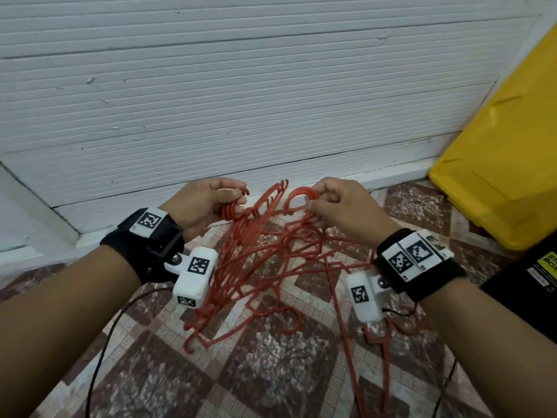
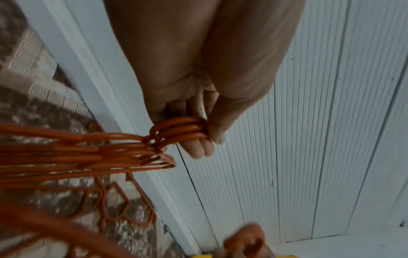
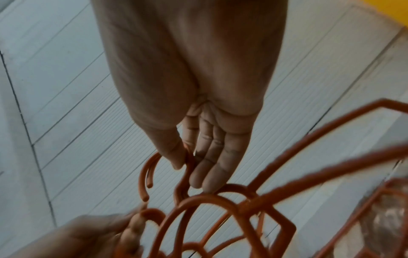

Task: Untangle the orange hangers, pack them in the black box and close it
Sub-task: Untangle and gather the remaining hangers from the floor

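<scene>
A tangle of orange hangers hangs between my two hands above the patterned floor, its lower ends trailing on the tiles. My left hand grips a bunch of hanger hooks, thumb pressed against the fingers. My right hand pinches another set of hooks between thumb and fingers. A corner of the black box with a yellow label shows at the right edge, beside my right forearm.
A yellow lid leans against the white ribbed wall at the right. The floor is brown patterned tile. Thin black cables run from both wrist bands across the floor.
</scene>
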A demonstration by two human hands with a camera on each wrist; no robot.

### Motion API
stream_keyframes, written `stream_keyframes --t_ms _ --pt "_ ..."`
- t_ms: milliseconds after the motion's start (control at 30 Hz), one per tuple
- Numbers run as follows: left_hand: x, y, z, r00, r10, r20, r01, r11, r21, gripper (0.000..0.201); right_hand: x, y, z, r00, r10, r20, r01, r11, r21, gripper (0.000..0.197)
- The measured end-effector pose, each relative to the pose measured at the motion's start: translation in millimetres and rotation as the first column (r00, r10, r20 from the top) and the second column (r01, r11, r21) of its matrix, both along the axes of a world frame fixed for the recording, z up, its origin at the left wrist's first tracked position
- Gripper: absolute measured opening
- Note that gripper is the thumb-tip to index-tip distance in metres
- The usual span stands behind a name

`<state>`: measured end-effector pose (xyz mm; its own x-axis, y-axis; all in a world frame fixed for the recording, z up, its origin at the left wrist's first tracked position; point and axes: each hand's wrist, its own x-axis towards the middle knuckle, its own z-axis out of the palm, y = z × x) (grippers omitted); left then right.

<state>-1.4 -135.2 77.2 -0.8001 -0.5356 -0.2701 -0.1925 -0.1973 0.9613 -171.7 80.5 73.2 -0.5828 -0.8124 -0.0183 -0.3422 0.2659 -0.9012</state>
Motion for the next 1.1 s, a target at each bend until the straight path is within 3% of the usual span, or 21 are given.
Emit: stream_keyframes --t_ms 167,333,433,700,800,900,933,1033,1100 --pt "4 -13 -1 0.98 0.199 0.003 -0.196 0.97 -0.142 0.017 -37 19 5 0.986 -0.16 -0.04 0.163 0.983 0.082 0.005" --pt "2 -13 -10 0.972 0.229 0.043 -0.222 0.966 -0.129 0.014 -55 32 -2 0.946 -0.252 -0.206 0.287 0.943 0.166 0.011" --pt "-5 0 -11 0.981 0.192 0.036 -0.189 0.979 -0.077 0.015 -47 33 -7 0.936 -0.28 -0.212 0.318 0.932 0.172 0.012" --pt "-28 62 -16 0.992 0.121 -0.026 -0.12 0.992 0.036 0.028 14 1 -24 0.966 -0.208 -0.153 0.225 0.969 0.101 0.021" --pt "-34 77 -16 0.995 0.091 -0.046 -0.088 0.994 0.061 0.031 39 -14 -23 0.966 -0.132 -0.222 0.147 0.988 0.054 0.025" --pt "-37 76 -17 0.987 0.15 -0.05 -0.148 0.988 0.054 0.031 49 -22 -20 0.952 -0.02 -0.305 0.046 0.996 0.078 0.019" --pt "-37 74 -18 0.984 0.17 -0.046 -0.167 0.985 0.046 0.03 49 -21 -21 0.971 -0.01 -0.238 0.025 0.998 0.063 0.016" --pt "-31 63 -19 0.983 0.179 -0.035 -0.179 0.984 0.013 0.029 44 -10 -21 0.979 0.04 0.2 -0.028 0.998 -0.062 0.026" --pt "-28 60 -21 0.986 0.162 -0.022 -0.163 0.985 -0.05 0.033 32 6 -21 0.967 0.037 0.253 -0.024 0.998 -0.053 0.028"
